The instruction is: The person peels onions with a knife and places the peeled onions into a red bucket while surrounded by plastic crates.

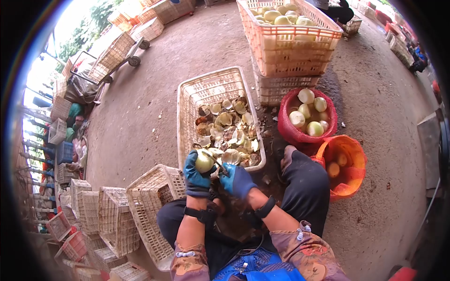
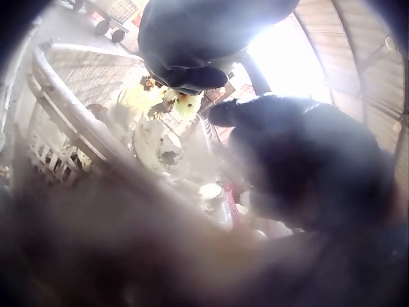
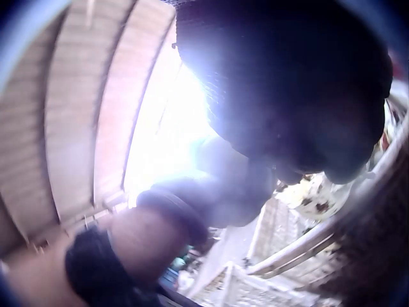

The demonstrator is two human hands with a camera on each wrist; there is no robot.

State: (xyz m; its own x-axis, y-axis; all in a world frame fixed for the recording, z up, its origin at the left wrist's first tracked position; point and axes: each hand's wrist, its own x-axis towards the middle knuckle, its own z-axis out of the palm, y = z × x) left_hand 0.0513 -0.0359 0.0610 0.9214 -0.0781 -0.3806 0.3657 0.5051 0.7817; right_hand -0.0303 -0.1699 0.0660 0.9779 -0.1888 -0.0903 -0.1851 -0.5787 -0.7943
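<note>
In the head view my left hand point(image 1: 193, 177), in a blue glove, grips a pale green, round onion point(image 1: 204, 162). My right hand point(image 1: 237, 180), also blue-gloved, holds a knife point(image 1: 216, 162) with its dark blade against the onion's right side. Both hands are over the near end of a pale plastic crate point(image 1: 184, 104). Cup-shaped onion peels point(image 1: 229, 133), some browned, lie inside it. In the left wrist view the dark blade point(image 2: 255, 75) shows between the two gloves. Glare and the gloves hide most of the onion in both wrist views.
Right of the crate stand a red tub point(image 1: 284, 122) with pale onions and an orange bucket point(image 1: 360, 161) with rounded things inside. Behind, an orange crate point(image 1: 290, 54) full of onions sits on another crate. Several crates point(image 1: 117, 215) lie at left, near a wheeled cart point(image 1: 123, 65).
</note>
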